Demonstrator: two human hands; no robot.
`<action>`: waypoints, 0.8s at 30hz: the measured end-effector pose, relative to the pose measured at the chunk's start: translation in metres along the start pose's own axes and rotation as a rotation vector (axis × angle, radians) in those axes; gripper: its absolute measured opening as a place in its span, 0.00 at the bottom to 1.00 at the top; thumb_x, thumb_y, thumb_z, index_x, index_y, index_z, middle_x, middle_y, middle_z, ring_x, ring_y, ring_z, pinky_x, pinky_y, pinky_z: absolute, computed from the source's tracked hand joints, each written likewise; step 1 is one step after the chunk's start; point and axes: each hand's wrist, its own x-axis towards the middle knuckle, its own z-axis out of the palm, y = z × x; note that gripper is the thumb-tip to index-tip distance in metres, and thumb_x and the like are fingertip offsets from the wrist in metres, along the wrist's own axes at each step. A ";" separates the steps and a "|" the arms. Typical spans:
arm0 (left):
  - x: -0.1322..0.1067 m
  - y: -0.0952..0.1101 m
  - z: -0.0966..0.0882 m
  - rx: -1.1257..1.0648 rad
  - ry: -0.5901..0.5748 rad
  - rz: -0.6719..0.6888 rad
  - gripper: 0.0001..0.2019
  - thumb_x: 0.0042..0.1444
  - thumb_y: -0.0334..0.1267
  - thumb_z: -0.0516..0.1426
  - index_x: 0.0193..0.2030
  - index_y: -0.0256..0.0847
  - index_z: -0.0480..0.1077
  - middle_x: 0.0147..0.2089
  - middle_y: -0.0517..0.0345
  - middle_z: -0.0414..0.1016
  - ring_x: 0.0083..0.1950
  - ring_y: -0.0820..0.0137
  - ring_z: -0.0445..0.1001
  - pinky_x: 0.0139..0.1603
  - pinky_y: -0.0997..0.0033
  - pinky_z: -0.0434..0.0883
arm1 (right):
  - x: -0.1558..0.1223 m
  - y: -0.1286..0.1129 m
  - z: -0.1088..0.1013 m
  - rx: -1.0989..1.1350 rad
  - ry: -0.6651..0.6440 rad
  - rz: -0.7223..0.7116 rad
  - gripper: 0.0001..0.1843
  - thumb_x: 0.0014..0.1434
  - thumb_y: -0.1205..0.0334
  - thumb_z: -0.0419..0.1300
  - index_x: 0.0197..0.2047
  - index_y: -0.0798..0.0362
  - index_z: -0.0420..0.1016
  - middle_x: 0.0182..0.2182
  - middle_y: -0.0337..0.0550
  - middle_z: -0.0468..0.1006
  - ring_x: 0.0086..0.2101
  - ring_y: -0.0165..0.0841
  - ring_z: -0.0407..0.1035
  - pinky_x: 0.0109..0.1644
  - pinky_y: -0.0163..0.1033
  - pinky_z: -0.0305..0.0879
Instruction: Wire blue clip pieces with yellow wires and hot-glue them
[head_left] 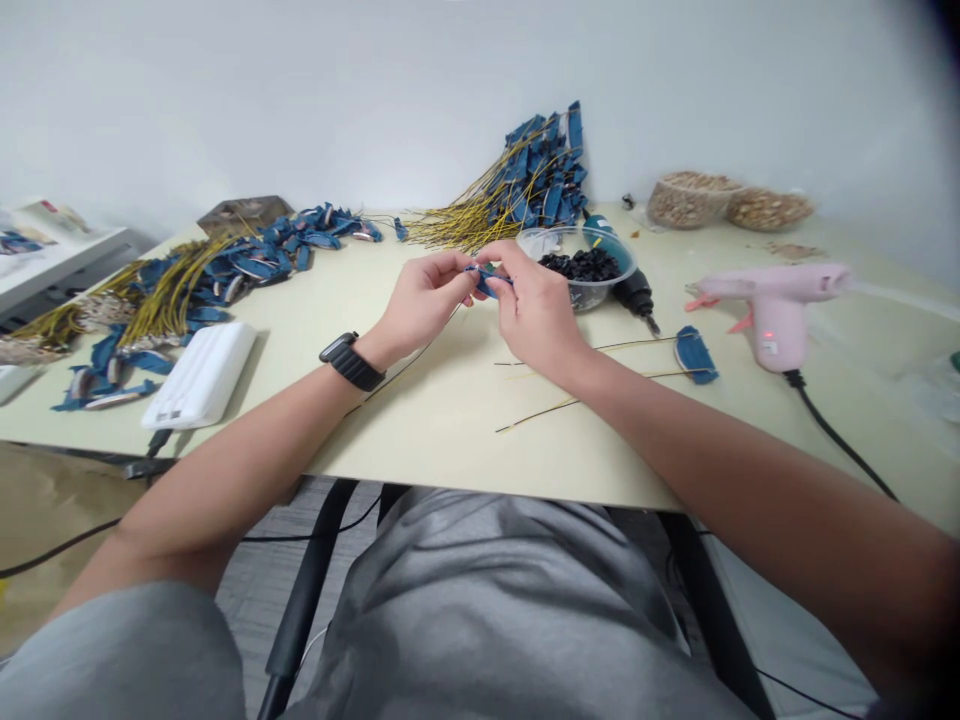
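Observation:
Both hands meet over the middle of the table. My left hand (431, 300) pinches one end of a small blue fabric piece (489, 282) with a thin wire trailing down toward me. The fingers of my right hand (536, 305) close on its other end. Fingertips hide much of the piece, so its details cannot be made out. Just beyond my right hand stands a clear plastic bowl (592, 290) of small black parts (581, 266). To the right of my right wrist lies another blue piece (696, 354) with two thin wires running left from it.
A pink glue gun (780, 300) stands at the right, its black cord dropping off the front. Behind the bowl is a dark screwdriver-like tool (636, 298). Blue pieces with yellow wires (544, 170) lean on the wall; more (255, 260) lie left, near a white power bank (201, 375).

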 end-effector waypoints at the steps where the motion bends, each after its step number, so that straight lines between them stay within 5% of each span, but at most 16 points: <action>1: 0.000 0.000 0.000 -0.001 0.003 0.003 0.11 0.72 0.27 0.65 0.39 0.42 0.87 0.39 0.55 0.89 0.41 0.70 0.84 0.47 0.69 0.81 | 0.000 0.000 0.000 0.001 0.004 -0.007 0.20 0.76 0.74 0.55 0.61 0.43 0.80 0.53 0.46 0.90 0.51 0.41 0.84 0.61 0.49 0.80; 24: -0.002 -0.002 0.007 -0.047 0.047 -0.019 0.11 0.72 0.25 0.64 0.40 0.42 0.86 0.39 0.57 0.88 0.40 0.72 0.83 0.47 0.70 0.80 | -0.001 -0.002 0.002 -0.024 0.016 0.004 0.19 0.79 0.68 0.53 0.60 0.40 0.81 0.55 0.46 0.90 0.54 0.42 0.85 0.64 0.51 0.83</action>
